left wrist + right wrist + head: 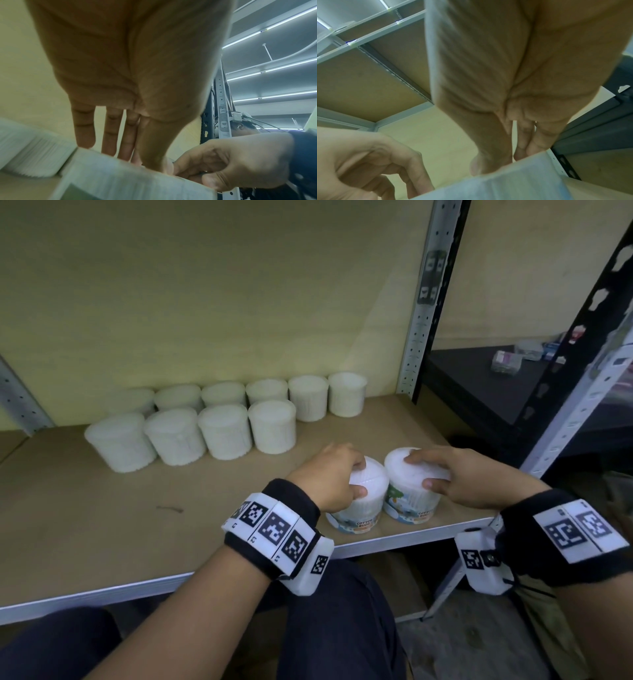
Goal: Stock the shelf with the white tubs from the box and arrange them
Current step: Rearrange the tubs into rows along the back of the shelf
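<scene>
Two white tubs with printed labels stand side by side near the front right edge of the shelf board (pixel 102 525). My left hand (pixel 359 477) grips the left tub (pixel 359 510) from above, thumb on the near rim and fingers over the far rim. In the same way my right hand (pixel 420 470) holds the lid of the right tub (pixel 407 501). The left wrist view shows my left fingers (pixel 109 142) reaching over the tub (pixel 120 178). In the right wrist view my thumb (pixel 488 162) lies on the other tub (pixel 513 182).
Two rows of several white tubs (pixel 222 429) stand at the back of the shelf against the yellow wall. A grey perforated upright (pixel 421 320) bounds the shelf on the right, with a black shelf unit (pixel 479 392) beyond it. My knees are below the shelf edge.
</scene>
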